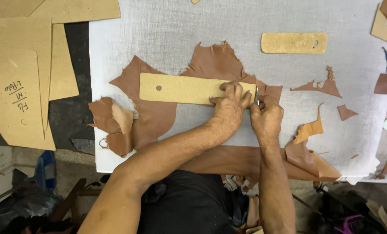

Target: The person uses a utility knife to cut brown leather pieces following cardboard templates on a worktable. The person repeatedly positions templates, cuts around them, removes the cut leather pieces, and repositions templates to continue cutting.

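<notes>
A long yellowish cork-like template strip with a small hole near its left end lies across a piece of brown leather on a white cutting board. My left hand presses flat on the strip's right end. My right hand grips a thin metal knife, blade up against the strip's right end edge.
A second short yellowish template lies at the back. Brown leather scraps are scattered to the right, some hanging over the near edge. Cardboard patterns are stacked to the left of the board.
</notes>
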Action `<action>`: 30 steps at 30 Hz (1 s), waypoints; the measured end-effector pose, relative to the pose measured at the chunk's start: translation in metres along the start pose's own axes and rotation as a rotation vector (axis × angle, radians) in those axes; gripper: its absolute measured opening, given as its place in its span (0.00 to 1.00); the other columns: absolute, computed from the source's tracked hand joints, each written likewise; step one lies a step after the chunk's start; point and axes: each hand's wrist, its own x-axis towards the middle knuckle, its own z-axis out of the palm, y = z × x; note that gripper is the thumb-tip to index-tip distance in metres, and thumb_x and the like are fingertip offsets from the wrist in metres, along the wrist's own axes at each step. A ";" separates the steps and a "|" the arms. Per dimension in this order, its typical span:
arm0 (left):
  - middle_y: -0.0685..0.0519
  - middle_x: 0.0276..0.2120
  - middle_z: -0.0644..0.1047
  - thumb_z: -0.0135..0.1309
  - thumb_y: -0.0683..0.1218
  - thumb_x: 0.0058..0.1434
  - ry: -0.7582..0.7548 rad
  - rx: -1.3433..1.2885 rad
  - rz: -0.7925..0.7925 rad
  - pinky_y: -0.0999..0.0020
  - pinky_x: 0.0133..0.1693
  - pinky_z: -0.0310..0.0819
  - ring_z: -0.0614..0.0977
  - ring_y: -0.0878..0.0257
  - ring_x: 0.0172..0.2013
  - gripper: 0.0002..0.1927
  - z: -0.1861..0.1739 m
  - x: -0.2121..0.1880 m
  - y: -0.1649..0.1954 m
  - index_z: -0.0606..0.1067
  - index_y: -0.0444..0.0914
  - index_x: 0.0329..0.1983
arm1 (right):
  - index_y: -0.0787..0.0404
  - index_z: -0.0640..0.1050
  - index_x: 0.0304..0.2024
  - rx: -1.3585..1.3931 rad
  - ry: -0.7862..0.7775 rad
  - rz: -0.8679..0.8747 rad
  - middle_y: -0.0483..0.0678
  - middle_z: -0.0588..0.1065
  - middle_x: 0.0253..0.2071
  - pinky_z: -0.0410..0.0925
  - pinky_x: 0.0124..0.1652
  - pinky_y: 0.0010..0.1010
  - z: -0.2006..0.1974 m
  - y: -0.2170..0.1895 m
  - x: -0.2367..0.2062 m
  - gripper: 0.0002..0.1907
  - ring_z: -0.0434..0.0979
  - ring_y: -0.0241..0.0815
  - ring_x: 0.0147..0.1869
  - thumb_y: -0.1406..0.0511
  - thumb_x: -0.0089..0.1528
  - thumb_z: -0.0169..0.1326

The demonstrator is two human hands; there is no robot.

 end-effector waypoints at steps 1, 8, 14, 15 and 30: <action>0.30 0.55 0.66 0.56 0.51 0.57 0.013 0.020 0.004 0.51 0.32 0.84 0.68 0.41 0.50 0.43 0.005 0.001 0.003 0.57 0.43 0.76 | 0.70 0.81 0.42 -0.013 -0.005 0.023 0.59 0.78 0.32 0.69 0.34 0.39 0.001 0.007 -0.012 0.08 0.78 0.51 0.32 0.72 0.60 0.60; 0.35 0.55 0.70 0.46 0.49 0.66 0.091 -0.395 0.109 0.49 0.38 0.83 0.72 0.41 0.54 0.25 0.024 -0.003 -0.019 0.69 0.46 0.68 | 0.63 0.83 0.46 -0.315 -0.186 -0.073 0.56 0.79 0.38 0.73 0.38 0.44 -0.036 0.009 -0.075 0.13 0.80 0.54 0.36 0.69 0.59 0.60; 0.49 0.58 0.76 0.45 0.48 0.67 0.093 -0.484 0.334 0.54 0.53 0.78 0.76 0.48 0.58 0.14 0.055 -0.044 -0.193 0.79 0.45 0.51 | 0.60 0.82 0.52 -0.250 -0.108 -0.324 0.52 0.79 0.45 0.74 0.38 0.33 -0.013 -0.053 -0.073 0.11 0.81 0.46 0.40 0.73 0.67 0.57; 0.47 0.55 0.75 0.46 0.48 0.64 -0.007 -0.487 0.315 0.54 0.50 0.78 0.76 0.48 0.56 0.15 0.053 -0.050 -0.206 0.78 0.47 0.51 | 0.60 0.82 0.52 -0.230 -0.128 -0.386 0.51 0.79 0.45 0.75 0.37 0.31 0.001 -0.065 -0.068 0.11 0.81 0.45 0.40 0.73 0.68 0.57; 0.40 0.42 0.76 0.45 0.61 0.70 -0.028 -0.247 0.214 0.55 0.41 0.79 0.81 0.45 0.44 0.23 0.077 -0.035 -0.212 0.76 0.45 0.58 | 0.61 0.80 0.56 -0.193 -0.252 -0.879 0.49 0.77 0.51 0.72 0.37 0.40 0.129 -0.178 -0.031 0.29 0.76 0.48 0.38 0.71 0.49 0.57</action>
